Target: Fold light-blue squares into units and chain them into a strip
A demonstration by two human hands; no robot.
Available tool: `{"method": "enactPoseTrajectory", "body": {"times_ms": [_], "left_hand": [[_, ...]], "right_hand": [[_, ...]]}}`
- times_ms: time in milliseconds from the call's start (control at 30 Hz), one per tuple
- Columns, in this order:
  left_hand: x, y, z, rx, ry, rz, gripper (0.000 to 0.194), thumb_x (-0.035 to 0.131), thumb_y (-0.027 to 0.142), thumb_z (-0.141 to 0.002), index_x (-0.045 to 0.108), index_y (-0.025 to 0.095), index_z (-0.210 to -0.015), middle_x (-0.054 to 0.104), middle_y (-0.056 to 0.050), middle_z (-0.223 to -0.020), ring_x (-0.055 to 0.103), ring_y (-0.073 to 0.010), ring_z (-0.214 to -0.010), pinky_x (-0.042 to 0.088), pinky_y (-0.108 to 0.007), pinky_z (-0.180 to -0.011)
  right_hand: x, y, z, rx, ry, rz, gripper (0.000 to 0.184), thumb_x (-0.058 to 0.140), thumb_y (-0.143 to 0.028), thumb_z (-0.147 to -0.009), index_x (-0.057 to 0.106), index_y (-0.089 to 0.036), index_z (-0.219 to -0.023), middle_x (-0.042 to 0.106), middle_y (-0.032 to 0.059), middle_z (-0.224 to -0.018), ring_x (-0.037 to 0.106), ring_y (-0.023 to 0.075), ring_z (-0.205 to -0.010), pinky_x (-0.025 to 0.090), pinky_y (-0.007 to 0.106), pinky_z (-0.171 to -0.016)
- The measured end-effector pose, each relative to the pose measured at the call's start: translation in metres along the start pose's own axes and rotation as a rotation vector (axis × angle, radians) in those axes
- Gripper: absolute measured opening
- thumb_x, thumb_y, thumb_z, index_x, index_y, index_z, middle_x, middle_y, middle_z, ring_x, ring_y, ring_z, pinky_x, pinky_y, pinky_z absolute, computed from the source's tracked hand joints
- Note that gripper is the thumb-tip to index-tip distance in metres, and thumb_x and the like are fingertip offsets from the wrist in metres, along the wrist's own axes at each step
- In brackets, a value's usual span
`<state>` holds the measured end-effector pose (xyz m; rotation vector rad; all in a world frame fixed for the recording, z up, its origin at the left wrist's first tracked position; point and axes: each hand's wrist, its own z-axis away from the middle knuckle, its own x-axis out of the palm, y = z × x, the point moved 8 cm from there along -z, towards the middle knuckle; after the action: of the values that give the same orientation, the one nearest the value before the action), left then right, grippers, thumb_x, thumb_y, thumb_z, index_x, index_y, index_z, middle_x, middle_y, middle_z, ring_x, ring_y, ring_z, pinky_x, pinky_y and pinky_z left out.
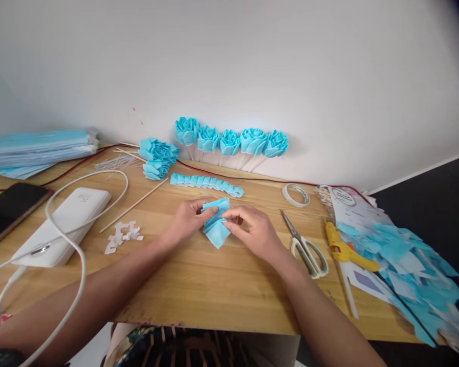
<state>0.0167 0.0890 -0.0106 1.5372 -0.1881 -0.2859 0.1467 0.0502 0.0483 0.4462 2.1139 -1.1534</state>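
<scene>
Between my hands is a stack of blue fabric squares (218, 235), partly fanned and folded, held just above the wooden table (199, 290). My left hand (189, 219) pinches its upper left side between thumb and fingers. With thumb and fingertips, my right hand (252, 227) grips the right edge of the same blue fabric. Just behind them lies a row of folded blue petals (206, 183), overlapping one another. Scissors (305, 247) with pale handles rest to the right of my right hand, blades partly apart.
Several blue fabric flowers (229, 142) on sticks lean against the wall; more flowers (158, 153) lie left of them. Right: a tape roll (296, 195), a yellow glue gun (344, 250), loose blue pieces (409, 270). Left: a wooden stick (133, 205), paper scraps (123, 235), a power bank (67, 224), a phone (13, 209).
</scene>
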Motion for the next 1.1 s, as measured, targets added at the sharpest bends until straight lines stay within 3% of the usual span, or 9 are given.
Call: {"method": "enactPoseTrajectory", "body": {"times_ms": [333,500,733,900,1000,1100], "left_hand": [[0.007,-0.002,0.002,0.0,-0.093,0.021,0.032,0.061,0.044,-0.078,0.062,0.012,-0.071,0.051,0.002,-0.06,0.046,-0.011,-0.057,0.036,-0.022,-0.054],[0.009,0.002,0.004,0.012,-0.111,0.015,0.034,0.059,0.045,-0.079,0.061,0.013,-0.068,0.052,0.002,-0.061,0.046,-0.0111,-0.059,0.036,-0.021,-0.056],[-0.005,-0.001,-0.001,-0.004,0.024,0.039,0.036,0.061,0.048,-0.078,0.062,0.013,-0.071,0.055,0.001,-0.062,0.048,-0.0121,-0.06,0.038,-0.022,-0.056],[-0.002,-0.011,-0.001,-0.044,-0.009,0.094,0.036,0.06,0.048,-0.08,0.065,0.013,-0.081,0.058,0.0,-0.067,0.049,-0.0113,-0.058,0.037,-0.021,-0.052],[0.0,-0.008,0.0,-0.031,-0.015,0.056,0.035,0.061,0.048,-0.079,0.064,0.013,-0.077,0.055,0.002,-0.061,0.047,-0.0103,-0.055,0.034,-0.02,-0.05],[0.001,-0.002,0.001,0.003,-0.004,0.021,0.033,0.062,0.045,-0.078,0.066,0.013,-0.073,0.059,0.001,-0.064,0.051,-0.0125,-0.061,0.038,-0.022,-0.057]], "right_hand": [[0.001,0.013,-0.002,0.048,0.076,0.103,0.01,0.061,-0.022,-0.083,0.064,-0.023,-0.093,0.068,0.0029,-0.084,0.061,0.018,-0.081,0.047,0.031,-0.075],[0.003,0.015,-0.003,0.062,0.073,0.076,0.004,0.062,-0.018,-0.081,0.061,-0.022,-0.082,0.066,0.0025,-0.083,0.06,0.0183,-0.084,0.046,0.032,-0.077],[-0.008,0.001,-0.003,-0.017,0.064,-0.098,0.007,0.062,-0.015,-0.079,0.06,-0.022,-0.08,0.068,0.0028,-0.091,0.061,0.0176,-0.088,0.047,0.033,-0.08],[-0.007,0.003,0.001,0.092,0.006,-0.285,0.009,0.065,-0.021,-0.079,0.062,-0.021,-0.088,0.068,0.0005,-0.083,0.064,0.0144,-0.078,0.05,0.028,-0.073],[-0.004,0.008,0.002,0.138,0.041,-0.275,0.023,0.065,-0.022,-0.079,0.064,-0.023,-0.102,0.069,0.0007,-0.085,0.064,0.0146,-0.079,0.051,0.028,-0.074],[-0.005,0.016,0.001,0.199,0.131,-0.209,0.024,0.064,-0.021,-0.079,0.066,-0.023,-0.103,0.07,0.001,-0.085,0.064,0.0149,-0.077,0.051,0.028,-0.073]]}}
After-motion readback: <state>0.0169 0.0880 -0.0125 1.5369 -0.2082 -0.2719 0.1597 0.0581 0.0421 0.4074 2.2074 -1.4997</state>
